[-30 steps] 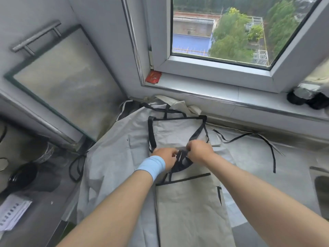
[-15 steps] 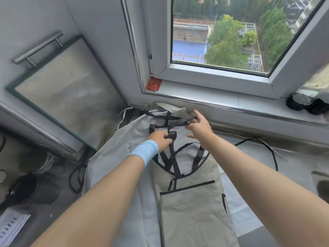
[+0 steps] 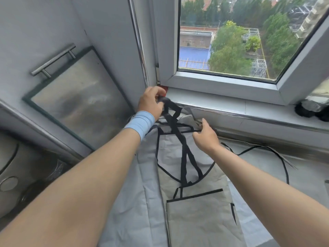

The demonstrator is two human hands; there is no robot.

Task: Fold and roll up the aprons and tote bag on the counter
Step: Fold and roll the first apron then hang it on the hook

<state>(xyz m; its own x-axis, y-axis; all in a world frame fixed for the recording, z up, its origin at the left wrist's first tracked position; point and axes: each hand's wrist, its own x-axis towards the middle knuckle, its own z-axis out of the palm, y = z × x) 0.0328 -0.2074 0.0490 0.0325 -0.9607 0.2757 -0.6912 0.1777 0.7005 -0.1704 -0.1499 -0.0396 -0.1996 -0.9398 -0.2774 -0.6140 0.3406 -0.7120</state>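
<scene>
Your left grip [image 3: 151,104] has carried the black straps [image 3: 183,154] up toward the window corner, clenched round them. Your right grip [image 3: 204,138] pinches the top hem of the apron [image 3: 195,220], which lies lengthwise on the bench [image 3: 306,184], running back toward you.

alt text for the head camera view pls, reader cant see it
A person's left hand grips a bunch of black straps raised above a beige apron lying flat on a counter; the right hand holds the apron's top edge. A window is behind.
</scene>
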